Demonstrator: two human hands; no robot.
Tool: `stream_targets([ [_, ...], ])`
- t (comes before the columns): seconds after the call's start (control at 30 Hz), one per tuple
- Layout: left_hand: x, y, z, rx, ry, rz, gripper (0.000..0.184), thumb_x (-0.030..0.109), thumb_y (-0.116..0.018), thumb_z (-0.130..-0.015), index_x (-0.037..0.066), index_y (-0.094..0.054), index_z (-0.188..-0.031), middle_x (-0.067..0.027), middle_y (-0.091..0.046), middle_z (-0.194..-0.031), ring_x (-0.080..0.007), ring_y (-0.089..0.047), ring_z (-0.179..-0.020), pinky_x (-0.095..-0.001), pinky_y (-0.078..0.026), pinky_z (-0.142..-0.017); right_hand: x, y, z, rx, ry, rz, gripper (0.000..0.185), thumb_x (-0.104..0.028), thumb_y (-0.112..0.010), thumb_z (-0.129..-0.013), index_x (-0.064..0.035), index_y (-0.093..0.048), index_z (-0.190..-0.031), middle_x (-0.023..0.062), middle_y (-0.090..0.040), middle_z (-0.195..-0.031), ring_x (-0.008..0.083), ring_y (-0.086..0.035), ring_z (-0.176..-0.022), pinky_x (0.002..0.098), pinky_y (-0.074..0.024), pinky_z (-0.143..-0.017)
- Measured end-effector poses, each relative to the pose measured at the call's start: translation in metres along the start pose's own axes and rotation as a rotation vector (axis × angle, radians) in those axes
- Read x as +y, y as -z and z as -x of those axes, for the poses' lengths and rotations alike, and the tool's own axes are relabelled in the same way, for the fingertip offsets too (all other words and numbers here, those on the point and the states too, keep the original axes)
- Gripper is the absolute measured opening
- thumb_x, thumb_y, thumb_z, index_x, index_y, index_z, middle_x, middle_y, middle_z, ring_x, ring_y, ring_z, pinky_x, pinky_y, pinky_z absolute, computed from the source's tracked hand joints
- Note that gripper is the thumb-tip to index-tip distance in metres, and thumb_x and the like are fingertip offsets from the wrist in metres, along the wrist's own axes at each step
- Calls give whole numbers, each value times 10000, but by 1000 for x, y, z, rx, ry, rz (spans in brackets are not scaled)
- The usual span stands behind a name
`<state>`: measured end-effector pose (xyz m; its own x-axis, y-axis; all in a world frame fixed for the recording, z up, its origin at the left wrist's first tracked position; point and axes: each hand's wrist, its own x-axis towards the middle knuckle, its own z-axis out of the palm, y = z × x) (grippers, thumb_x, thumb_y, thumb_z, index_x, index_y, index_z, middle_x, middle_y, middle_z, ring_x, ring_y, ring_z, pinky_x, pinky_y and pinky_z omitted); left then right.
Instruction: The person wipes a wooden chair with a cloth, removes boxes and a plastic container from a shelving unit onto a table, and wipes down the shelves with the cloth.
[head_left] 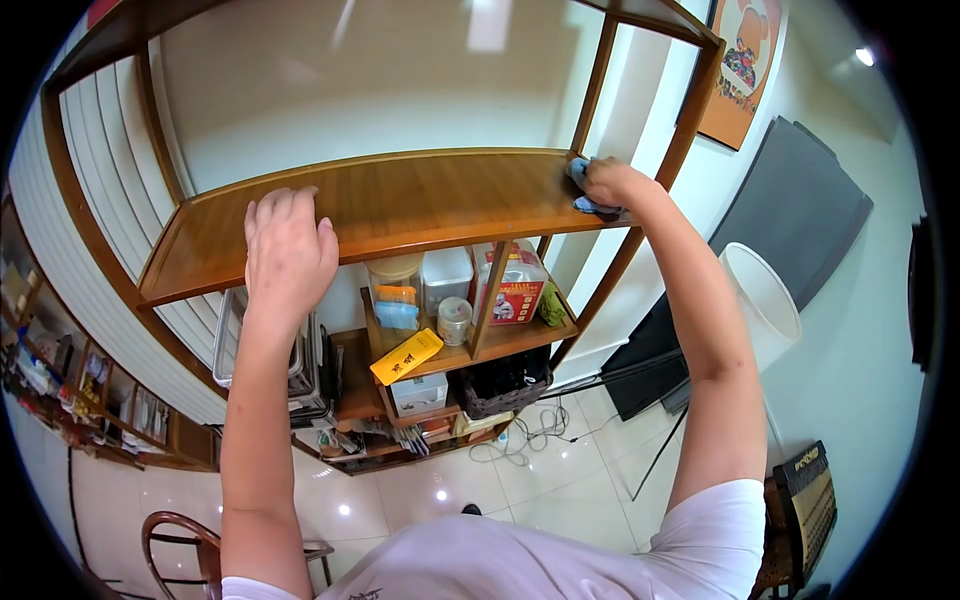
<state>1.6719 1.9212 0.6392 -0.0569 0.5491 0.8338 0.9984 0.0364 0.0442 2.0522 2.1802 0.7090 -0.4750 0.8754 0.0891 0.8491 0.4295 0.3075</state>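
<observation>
A long brown wooden shelf board point(430, 200) spans the view in front of me. My left hand point(290, 245) rests at its front edge on the left, fingers stretched flat over the wood and holding nothing. At the board's right end, my right hand point(608, 182) is closed around a blue cloth point(590, 204), pressing it onto the wood near the corner post. Part of the cloth is hidden under the fingers, and the bare board lies between my two hands.
Lower shelves hold a yellow packet point(407, 357), a clear jar point(454, 320), a red-and-white package point(518, 290) and a dark woven basket point(505, 385). A white lampshade point(765, 305) stands at right. Cables point(540, 428) lie on the floor; a chair point(180, 540) is at lower left.
</observation>
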Motion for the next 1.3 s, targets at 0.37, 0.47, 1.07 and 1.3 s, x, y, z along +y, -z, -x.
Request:
stream_targets([
  [0.37, 0, 2, 1, 0, -11, 31, 363, 150, -602, -917, -16, -605, -1241, -227, -625, -1224, -401, -529, -1225, -535, -327, -1154, -7, 8, 84, 44, -17, -400, 570, -468, -562, -892, 18, -695, -1158, 239, -697, -1135, 391, -658, -1073, 449, -515, -944],
  [0.47, -1, 2, 0, 0, -14, 47, 363, 140, -611, -913, -14, -605, -1242, -229, -626, -1224, -399, -527, -1233, -533, -324, -1157, -27, 0, 93, 212, 64, -278, 428, -241, -591, -872, 7, -659, -1215, 243, -643, -1259, 404, -588, -1202, 450, -468, -1039],
  [1.07, -13, 6, 1, 38, -4, 287, 308, 143, -618, -933, -21, -632, -1194, -194, -666, -1163, -372, -566, -1163, -449, -436, -1039, -136, 33, 88, 261, 429, -469, 316, 55, -581, -794, 32, -671, -1097, 238, -635, -1232, 408, -607, -1154, 465, -499, -1024],
  [1.3, -13, 8, -1, 18, 9, 253, 284, 136, -635, -917, -16, -644, -1158, -196, -663, -1163, -373, -571, -1153, -450, -441, -1029, -22, 20, 77, 227, -121, -386, 330, -43, -531, -815, 14, -697, -1095, 206, -728, -999, 364, -703, -894, 435, -555, -831],
])
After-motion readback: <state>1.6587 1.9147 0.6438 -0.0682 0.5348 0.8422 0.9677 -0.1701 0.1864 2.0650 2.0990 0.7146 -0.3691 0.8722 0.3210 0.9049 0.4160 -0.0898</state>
